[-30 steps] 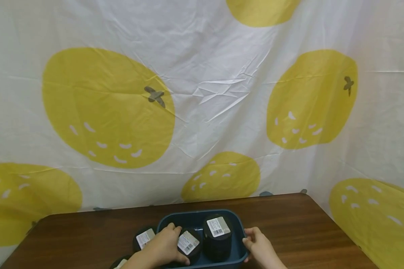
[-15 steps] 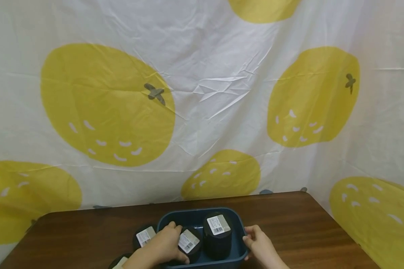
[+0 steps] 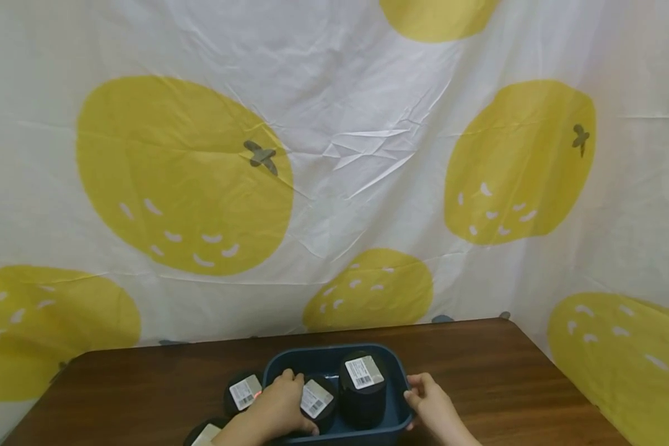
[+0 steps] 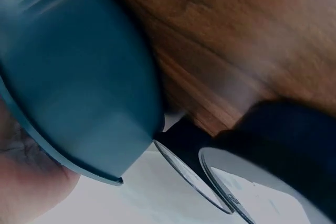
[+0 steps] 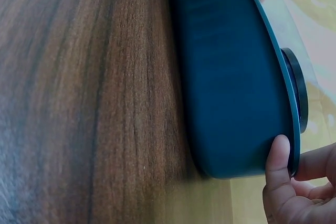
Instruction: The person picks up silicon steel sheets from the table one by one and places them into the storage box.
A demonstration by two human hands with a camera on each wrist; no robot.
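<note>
A dark blue plastic bin (image 3: 334,349) stands at the front of the table. Inside it, my left hand (image 3: 279,409) grips a round black container (image 3: 319,406) with a white barcode label on top, fingers on the far left side and thumb in front. Beside that, a taller black cylinder (image 3: 363,402), perhaps a stack, bears a similar label. The bin's right rim is pinched between thumb and fingers of my right hand (image 3: 432,406); the right wrist view shows this hand (image 5: 296,187) at a corner. In the left wrist view the bin's outer wall (image 4: 79,72) hides most of my left hand.
Left of the bin, outside it, sit two more black round containers, one farther back (image 3: 241,393) and one nearer (image 3: 206,433), partly covered by my left forearm. The brown wooden table (image 3: 156,390) ends against a white curtain (image 3: 340,204) with yellow fruit prints.
The head view has shifted very slightly. Both hands keep their places on the container and the bin rim.
</note>
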